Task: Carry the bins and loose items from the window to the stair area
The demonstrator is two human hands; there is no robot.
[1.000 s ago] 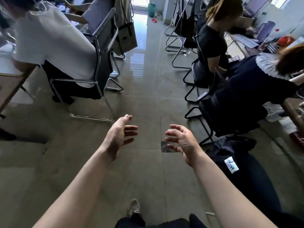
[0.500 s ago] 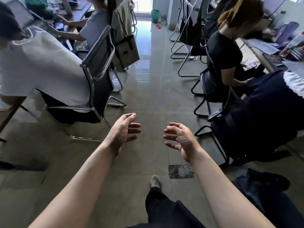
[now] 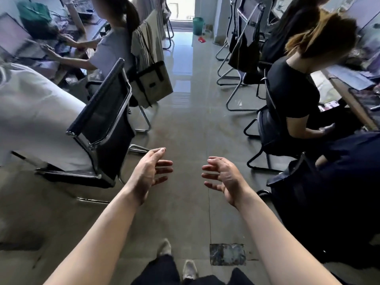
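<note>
The left hand (image 3: 150, 173) and right hand (image 3: 224, 177) are empty, fingers loose and spread, and the bin (image 3: 198, 25) stands far ahead, straight up the middle, no nearer to either hand.

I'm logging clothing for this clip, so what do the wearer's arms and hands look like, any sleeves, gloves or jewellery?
Both forearms are bare to the frame edge, no sleeve showing. The left hand and right hand wear no gloves; no watch, ring or bracelet shows.
</note>
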